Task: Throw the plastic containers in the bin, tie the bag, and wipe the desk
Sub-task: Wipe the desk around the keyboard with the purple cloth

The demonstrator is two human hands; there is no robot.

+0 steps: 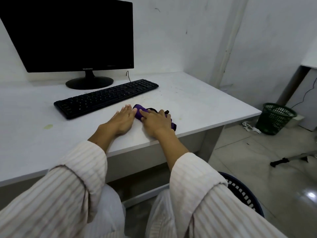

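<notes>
My striped cream sleeves (77,177) fill the nearest part of the view, and below my right forearm sits a dark blue slotted plastic bin (243,191) lined with a clear plastic bag (161,212). My left hand (122,120) lies flat on the white laminate desk (197,103), fingers straight and together, holding nothing. Just to its right, my right hand (157,120) presses down on a crumpled purple cloth (139,111), fingers spread over it. Beyond my fingertips lies a black keyboard (104,97), with a black flat monitor (72,35) behind it. Far off to the right, a green mesh wastebasket (274,117) stands on the floor.
</notes>
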